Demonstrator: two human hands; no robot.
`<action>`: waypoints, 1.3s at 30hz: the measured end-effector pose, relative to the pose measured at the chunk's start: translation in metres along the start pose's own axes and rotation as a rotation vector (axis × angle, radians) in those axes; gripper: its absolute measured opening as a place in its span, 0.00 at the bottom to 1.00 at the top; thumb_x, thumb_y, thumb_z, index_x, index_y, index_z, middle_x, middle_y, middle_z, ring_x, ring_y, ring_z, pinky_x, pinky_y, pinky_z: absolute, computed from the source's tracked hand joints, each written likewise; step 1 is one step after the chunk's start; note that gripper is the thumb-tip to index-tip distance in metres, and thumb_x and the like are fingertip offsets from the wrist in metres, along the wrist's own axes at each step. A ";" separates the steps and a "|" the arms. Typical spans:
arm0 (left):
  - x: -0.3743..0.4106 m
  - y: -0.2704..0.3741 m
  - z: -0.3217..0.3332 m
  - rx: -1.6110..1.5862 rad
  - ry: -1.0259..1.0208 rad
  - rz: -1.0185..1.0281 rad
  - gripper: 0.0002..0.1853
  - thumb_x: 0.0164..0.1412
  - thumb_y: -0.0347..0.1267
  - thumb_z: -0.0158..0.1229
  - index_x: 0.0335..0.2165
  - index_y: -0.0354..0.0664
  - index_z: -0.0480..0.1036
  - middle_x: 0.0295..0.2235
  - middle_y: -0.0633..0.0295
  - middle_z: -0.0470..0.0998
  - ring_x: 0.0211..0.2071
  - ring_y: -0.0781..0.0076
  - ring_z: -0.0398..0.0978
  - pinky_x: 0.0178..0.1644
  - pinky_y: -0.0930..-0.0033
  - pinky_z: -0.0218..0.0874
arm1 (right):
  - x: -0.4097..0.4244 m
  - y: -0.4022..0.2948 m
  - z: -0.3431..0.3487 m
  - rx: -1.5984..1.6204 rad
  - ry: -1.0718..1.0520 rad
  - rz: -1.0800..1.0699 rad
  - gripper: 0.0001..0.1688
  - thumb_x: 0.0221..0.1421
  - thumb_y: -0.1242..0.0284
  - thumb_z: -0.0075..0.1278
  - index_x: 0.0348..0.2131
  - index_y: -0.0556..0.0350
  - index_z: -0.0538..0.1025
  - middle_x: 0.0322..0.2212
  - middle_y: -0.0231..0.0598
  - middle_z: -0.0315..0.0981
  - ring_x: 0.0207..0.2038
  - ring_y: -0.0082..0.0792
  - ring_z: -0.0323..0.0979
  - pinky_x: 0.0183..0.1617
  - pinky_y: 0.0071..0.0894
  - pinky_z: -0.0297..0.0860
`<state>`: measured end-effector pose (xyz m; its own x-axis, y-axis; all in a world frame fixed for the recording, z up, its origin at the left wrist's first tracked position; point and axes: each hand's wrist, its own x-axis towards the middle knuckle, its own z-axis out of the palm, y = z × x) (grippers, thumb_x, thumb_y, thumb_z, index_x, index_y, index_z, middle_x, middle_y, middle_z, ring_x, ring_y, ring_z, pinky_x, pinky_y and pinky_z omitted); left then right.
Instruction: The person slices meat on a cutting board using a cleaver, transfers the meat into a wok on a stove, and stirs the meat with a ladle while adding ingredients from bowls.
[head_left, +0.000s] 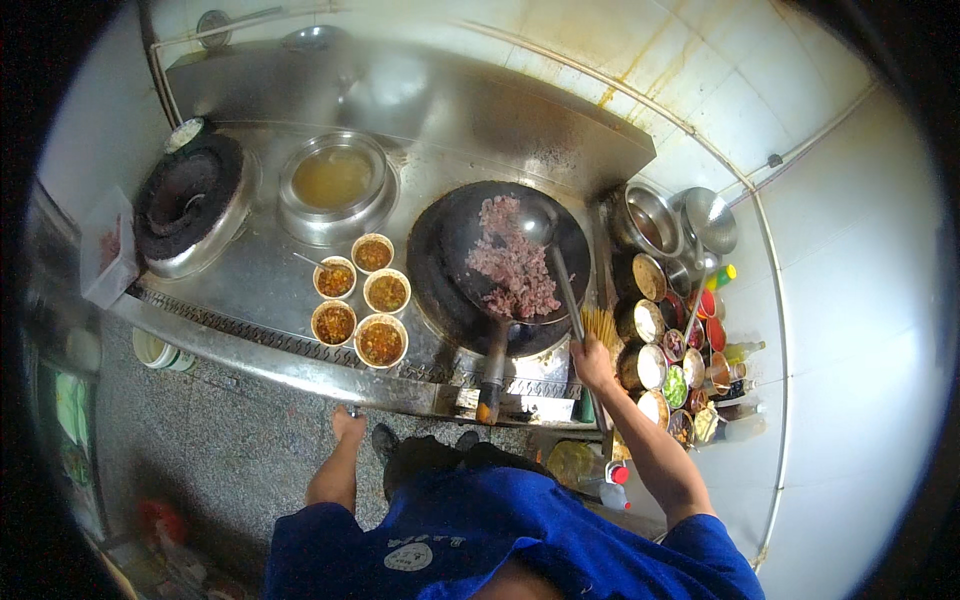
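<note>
My right hand (594, 364) grips the long handle of a metal ladle (534, 225). The ladle's bowl rests in a black wok (466, 259), against a heap of pinkish-brown minced meat (514, 262). Toward me points the wok's own handle (491, 375), which neither hand touches. My left hand (349, 424) is low at the stove's front edge, its fingers around a small metal part (354, 411) that looks like a control knob. The wok sits over the right burner of a stainless-steel stove (262, 285).
Several paper bowls of reddish sauce (381, 341) stand left of the wok, one with a spoon. Behind them is a steel pot of yellowish liquid (331, 176). A bare burner (191, 191) and plastic tub (109, 251) are far left. Seasoning containers (652, 367) crowd the right, beside a bamboo brush (598, 324).
</note>
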<state>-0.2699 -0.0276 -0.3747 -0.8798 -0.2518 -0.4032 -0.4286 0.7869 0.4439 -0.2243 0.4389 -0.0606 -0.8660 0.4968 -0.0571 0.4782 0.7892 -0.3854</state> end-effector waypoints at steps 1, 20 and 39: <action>-0.001 0.002 0.002 0.016 -0.005 0.008 0.27 0.37 0.34 0.64 0.38 0.33 0.67 0.37 0.46 0.71 0.41 0.51 0.70 0.46 0.60 0.62 | 0.021 0.010 0.012 -0.022 0.077 -0.004 0.18 0.52 0.64 0.42 0.26 0.67 0.68 0.23 0.61 0.69 0.29 0.58 0.69 0.33 0.48 0.64; -0.151 0.317 -0.038 -0.952 -1.227 -0.054 0.07 0.43 0.26 0.55 0.15 0.36 0.68 0.14 0.58 0.70 0.16 0.69 0.70 0.19 0.69 0.62 | -0.017 0.088 -0.099 -0.620 -0.162 -0.402 0.16 0.57 0.68 0.33 0.34 0.67 0.63 0.17 0.49 0.70 0.22 0.46 0.73 0.23 0.41 0.69; -0.197 0.359 -0.134 -0.749 -1.097 0.118 0.12 0.46 0.34 0.51 0.12 0.43 0.66 0.12 0.63 0.67 0.16 0.71 0.67 0.23 0.69 0.60 | -0.030 0.023 -0.108 -0.173 -0.429 -0.520 0.20 0.56 0.61 0.39 0.30 0.62 0.67 0.21 0.55 0.71 0.27 0.54 0.71 0.31 0.47 0.67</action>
<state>-0.2780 0.2286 -0.0285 -0.4512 0.6547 -0.6065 -0.6817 0.1859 0.7077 -0.1713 0.4817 0.0319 -0.9532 -0.1196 -0.2777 -0.0286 0.9499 -0.3111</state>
